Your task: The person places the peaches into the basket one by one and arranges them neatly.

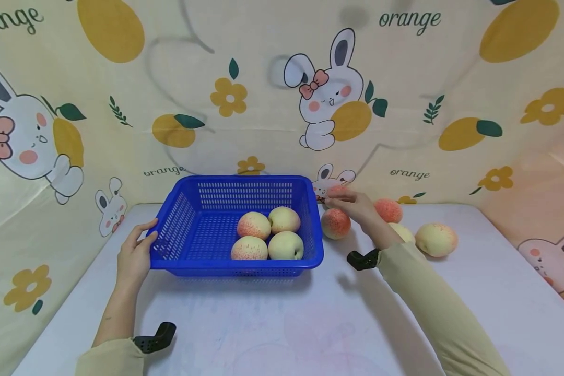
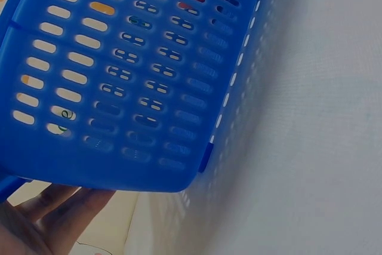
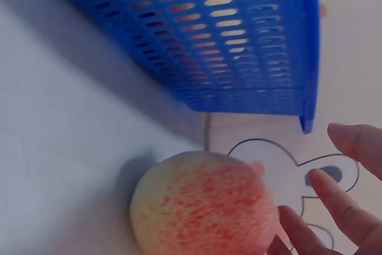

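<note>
My left hand [image 1: 135,256] grips the left rim of a blue plastic basket [image 1: 237,265], its fingers at the rim in the left wrist view. Several pale yellow peaches with red speckles [image 1: 254,225] lie in the basket's right half. Beyond the basket's right wall, a redder peach [image 1: 336,223] rests on the table. My right hand [image 1: 357,209] hovers just above and behind that peach, fingers spread and fairly straight. In the right wrist view the fingertips [image 3: 322,177] are close by the peach [image 3: 203,207], with nothing held. A pink patch shows behind the fingers in the head view.
Right of my right forearm sit a red peach [image 1: 388,211], a pale peach [image 1: 402,233] partly hidden by the arm, and a larger yellowish peach [image 1: 437,239]. A printed cloth [image 1: 272,130] with rabbits and oranges hangs behind the white table [image 1: 244,324].
</note>
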{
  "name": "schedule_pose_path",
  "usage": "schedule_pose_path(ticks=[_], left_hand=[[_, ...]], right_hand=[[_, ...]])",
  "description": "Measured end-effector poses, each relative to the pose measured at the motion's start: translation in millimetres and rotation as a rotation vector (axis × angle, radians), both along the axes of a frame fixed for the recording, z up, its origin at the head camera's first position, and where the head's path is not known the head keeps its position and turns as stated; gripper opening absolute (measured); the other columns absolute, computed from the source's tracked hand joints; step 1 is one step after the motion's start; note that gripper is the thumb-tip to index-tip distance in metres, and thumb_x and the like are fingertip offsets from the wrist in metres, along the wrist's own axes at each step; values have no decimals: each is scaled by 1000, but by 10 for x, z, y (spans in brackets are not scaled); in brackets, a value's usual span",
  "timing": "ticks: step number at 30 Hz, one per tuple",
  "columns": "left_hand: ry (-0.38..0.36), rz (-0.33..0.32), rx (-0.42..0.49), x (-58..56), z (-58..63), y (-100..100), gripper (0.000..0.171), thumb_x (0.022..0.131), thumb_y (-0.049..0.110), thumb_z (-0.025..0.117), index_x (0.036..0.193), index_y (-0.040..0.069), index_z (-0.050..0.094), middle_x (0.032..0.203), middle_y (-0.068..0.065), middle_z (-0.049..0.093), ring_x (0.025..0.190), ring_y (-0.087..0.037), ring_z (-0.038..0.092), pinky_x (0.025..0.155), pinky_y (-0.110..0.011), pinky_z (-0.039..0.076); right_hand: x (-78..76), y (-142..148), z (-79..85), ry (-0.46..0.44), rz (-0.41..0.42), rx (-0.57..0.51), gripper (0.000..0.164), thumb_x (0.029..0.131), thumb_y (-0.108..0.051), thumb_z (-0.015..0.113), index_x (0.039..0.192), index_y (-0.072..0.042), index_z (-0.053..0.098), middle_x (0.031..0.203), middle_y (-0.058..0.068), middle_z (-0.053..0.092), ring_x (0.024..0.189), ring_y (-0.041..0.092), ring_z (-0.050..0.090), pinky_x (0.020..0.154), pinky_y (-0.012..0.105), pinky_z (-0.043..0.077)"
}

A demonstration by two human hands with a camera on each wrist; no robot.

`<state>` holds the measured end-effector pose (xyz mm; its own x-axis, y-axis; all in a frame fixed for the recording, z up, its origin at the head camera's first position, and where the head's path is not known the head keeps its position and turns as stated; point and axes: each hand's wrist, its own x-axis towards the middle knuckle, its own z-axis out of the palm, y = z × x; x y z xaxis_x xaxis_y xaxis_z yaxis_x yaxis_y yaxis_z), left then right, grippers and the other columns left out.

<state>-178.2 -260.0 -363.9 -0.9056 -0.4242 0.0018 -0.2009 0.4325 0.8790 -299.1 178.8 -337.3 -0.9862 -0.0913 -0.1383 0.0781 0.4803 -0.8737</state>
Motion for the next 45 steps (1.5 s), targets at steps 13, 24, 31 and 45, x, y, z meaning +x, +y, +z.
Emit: schedule_pose_path(ticks=[13,24,31,45], left_hand=[[3,-15,-3,4,-18,13,44,103,35,35,144,22,43,141,-25,47,119,-45,53,78,-31,46],[11,-15,18,12,-14,29,44,103,36,35,144,21,43,142,-25,46,120,-45,53,88,-43,47],[15,-6,-1,20,-7,17,44,103,35,36,143,20,45,140,-25,48,119,-44,54,78,-30,46],[22,4,-7,-2,-5,5,43,102,35,37,141,21,47,138,-24,51,115,-41,57,67,-17,41]], right_hand=[[-9,138,-246,-67,56,7,60,91,-29,65,143,-7,44,147,19,42,137,36,36,109,53,29],[27,183,-332,-120,56,-50,60,91,-28,65,143,-10,42,148,19,38,128,36,43,101,52,40],[26,183,-341,-141,32,-54,63,90,-28,67,144,-13,41,148,20,39,126,35,45,100,49,42],[121,208,-397,-59,43,-69,62,90,-23,66,145,-12,39,149,21,34,109,31,53,79,39,53]])
